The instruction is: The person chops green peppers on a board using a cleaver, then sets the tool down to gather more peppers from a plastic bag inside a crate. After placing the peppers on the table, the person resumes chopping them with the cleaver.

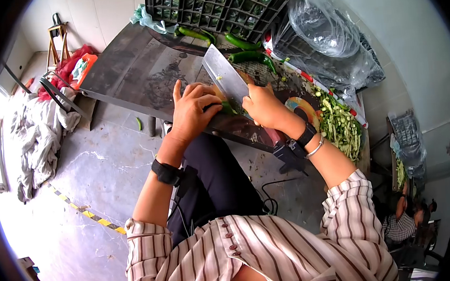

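Observation:
My right hand (265, 104) is closed around the handle of a cleaver (224, 70), whose broad blade points away and to the left. Just left of the blade, my left hand (194, 107) presses a green chili pepper (227, 108) with curled fingers; most of that pepper is hidden under the hand and blade. Several whole green chili peppers (250, 56) lie beyond the cleaver on the dark table (131, 63). A heap of sliced green pepper (341, 127) covers the table's right end, beside my right forearm.
A black plastic crate (216, 10) stands along the table's back. Clear plastic bags (326, 23) bulge at the back right, behind a red-and-white strip (304, 75). Crumpled cloth (45, 137) lies on the floor at left. Another person (400, 225) is at the far right.

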`<state>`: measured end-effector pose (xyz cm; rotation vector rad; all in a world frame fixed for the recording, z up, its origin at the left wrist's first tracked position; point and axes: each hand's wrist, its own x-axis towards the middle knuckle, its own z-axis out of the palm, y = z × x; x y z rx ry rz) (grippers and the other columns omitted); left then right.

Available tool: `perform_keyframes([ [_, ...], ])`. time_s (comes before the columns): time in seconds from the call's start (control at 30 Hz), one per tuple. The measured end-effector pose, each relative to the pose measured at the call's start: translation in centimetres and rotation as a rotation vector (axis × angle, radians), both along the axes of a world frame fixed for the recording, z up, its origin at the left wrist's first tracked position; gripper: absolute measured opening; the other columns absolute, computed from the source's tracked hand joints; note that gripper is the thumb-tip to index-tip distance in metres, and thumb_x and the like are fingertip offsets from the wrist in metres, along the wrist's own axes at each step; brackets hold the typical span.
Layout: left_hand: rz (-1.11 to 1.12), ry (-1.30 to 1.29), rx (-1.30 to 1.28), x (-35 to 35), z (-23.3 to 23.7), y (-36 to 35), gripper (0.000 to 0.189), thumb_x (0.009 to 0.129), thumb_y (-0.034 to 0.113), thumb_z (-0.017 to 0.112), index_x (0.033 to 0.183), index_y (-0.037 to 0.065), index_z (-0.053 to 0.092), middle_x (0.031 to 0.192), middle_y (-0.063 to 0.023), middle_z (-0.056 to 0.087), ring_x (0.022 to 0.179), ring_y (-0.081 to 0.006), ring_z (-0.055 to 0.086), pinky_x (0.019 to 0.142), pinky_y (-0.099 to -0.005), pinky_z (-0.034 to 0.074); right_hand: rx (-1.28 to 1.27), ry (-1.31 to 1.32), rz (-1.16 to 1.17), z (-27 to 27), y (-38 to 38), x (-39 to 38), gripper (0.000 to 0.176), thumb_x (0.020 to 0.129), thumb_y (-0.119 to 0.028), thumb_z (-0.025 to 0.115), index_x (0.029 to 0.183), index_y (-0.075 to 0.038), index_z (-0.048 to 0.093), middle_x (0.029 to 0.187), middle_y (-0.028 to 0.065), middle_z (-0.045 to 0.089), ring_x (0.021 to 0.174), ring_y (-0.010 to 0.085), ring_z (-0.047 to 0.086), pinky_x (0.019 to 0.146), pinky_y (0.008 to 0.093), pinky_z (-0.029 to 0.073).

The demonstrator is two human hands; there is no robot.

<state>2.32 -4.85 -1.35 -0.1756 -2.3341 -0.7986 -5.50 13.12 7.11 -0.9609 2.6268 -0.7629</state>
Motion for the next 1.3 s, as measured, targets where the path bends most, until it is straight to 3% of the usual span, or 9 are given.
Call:
perform_keyframes([
  [0.23, -0.052, -0.018, -0.025, -0.6, 0.4, 0.3, 0.011, 0.077, 0.022, 0.07, 0.087, 0.018, 0.071, 0.095, 0.0056, 0.064, 0.109, -0.0151, 0.054, 0.11, -0.0572, 0.011, 0.03, 0.092, 0.052, 0.4, 0.0, 0.2, 0.025, 0.086, -0.016, 0.049, 0.083, 0.01, 0.051, 0.076, 0.0326, 0.058, 0.078, 0.0465, 0.059, 0.07, 0.0477, 0.048],
  [0.43, 0.026, -0.042, -0.024, -0.8, -0.3, 0.7, 0.011, 0.078, 0.025, 0.069, 0.087, 0.019, 0.071, 0.092, 0.0042, 0.064, 0.107, -0.0157, 0.055, 0.111, -0.0563, 0.013, -0.041, -0.159, -0.083, 0.3, 0.6, 0.0, 0.023, 0.085, -0.014, 0.048, 0.082, 0.008, 0.05, 0.07, 0.0276, 0.06, 0.06, 0.04, 0.061, 0.054, 0.0442, 0.048],
  [0.5, 0.042, -0.052, -0.023, -0.8, 0.0, 0.7, 0.012, 0.078, 0.025, 0.069, 0.088, 0.019, 0.071, 0.091, 0.0038, 0.064, 0.106, -0.016, 0.055, 0.111, -0.0555, 0.013, -0.027, 0.097, 0.04, -0.3, 0.9, -1.0, 0.021, 0.085, -0.013, 0.048, 0.082, 0.008, 0.05, 0.068, 0.0271, 0.059, 0.056, 0.0399, 0.06, 0.052, 0.044, 0.048],
  [0.73, 0.036, -0.053, -0.004, -0.6, 0.4, 0.9, 0.012, 0.076, 0.023, 0.07, 0.087, 0.019, 0.07, 0.089, 0.0026, 0.061, 0.103, -0.0168, 0.054, 0.111, -0.0537, 0.014, 0.012, 0.051, 0.072, 2.5, 1.2, 0.6, 0.022, 0.084, -0.014, 0.05, 0.082, 0.007, 0.051, 0.07, 0.0295, 0.058, 0.073, 0.0451, 0.06, 0.067, 0.048, 0.048],
  [0.97, 0.012, -0.018, 0.005, -0.4, 0.4, 0.8, 0.01, 0.073, 0.024, 0.071, 0.079, 0.017, 0.066, 0.092, 0.0051, 0.061, 0.106, -0.0159, 0.053, 0.109, -0.0554, 0.018, 0.057, -0.021, 0.088, 1.8, 0.9, 0.6, 0.024, 0.084, -0.015, 0.051, 0.079, 0.008, 0.049, 0.075, 0.0319, 0.058, 0.077, 0.0465, 0.059, 0.068, 0.0484, 0.047],
  [1.03, 0.011, -0.024, 0.012, -0.5, 0.4, 0.9, 0.01, 0.073, 0.023, 0.072, 0.079, 0.017, 0.066, 0.092, 0.0056, 0.06, 0.106, -0.0156, 0.053, 0.109, -0.0551, 0.019, 0.052, -0.05, 0.14, 1.9, 0.8, 0.5, 0.018, 0.089, -0.012, 0.046, 0.082, 0.004, 0.042, 0.053, 0.0087, 0.05, 0.04, 0.0158, 0.053, 0.04, 0.0314, 0.044],
  [1.07, 0.011, -0.029, 0.014, -0.4, 0.4, 0.9, 0.01, 0.072, 0.022, 0.072, 0.078, 0.017, 0.065, 0.092, 0.0061, 0.06, 0.106, -0.0154, 0.053, 0.109, -0.0549, 0.019, 0.057, -0.055, 0.138, 2.3, 0.6, 0.5, 0.018, 0.089, -0.012, 0.046, 0.082, 0.004, 0.042, 0.053, 0.0087, 0.05, 0.04, 0.0158, 0.053, 0.04, 0.0314, 0.044],
  [1.13, 0.008, -0.019, 0.018, -0.4, 0.5, 0.9, 0.01, 0.073, 0.022, 0.071, 0.079, 0.017, 0.066, 0.091, 0.0047, 0.059, 0.104, -0.0166, 0.053, 0.108, -0.0534, 0.02, 0.192, -0.034, 0.086, 3.1, 0.0, 0.6, 0.024, 0.084, -0.014, 0.05, 0.08, 0.009, 0.051, 0.076, 0.0318, 0.058, 0.078, 0.0465, 0.059, 0.07, 0.0489, 0.047],
  [1.3, 0.002, -0.034, 0.008, -0.4, 0.4, 1.0, 0.009, 0.074, 0.022, 0.07, 0.078, 0.015, 0.066, 0.09, 0.003, 0.059, 0.102, -0.0182, 0.053, 0.107, -0.0518, 0.022, 0.143, -0.009, 0.082, 2.0, -0.5, 0.6, 0.022, 0.083, -0.012, 0.05, 0.08, 0.009, 0.052, 0.077, 0.0321, 0.059, 0.079, 0.0459, 0.06, 0.072, 0.0489, 0.047],
])
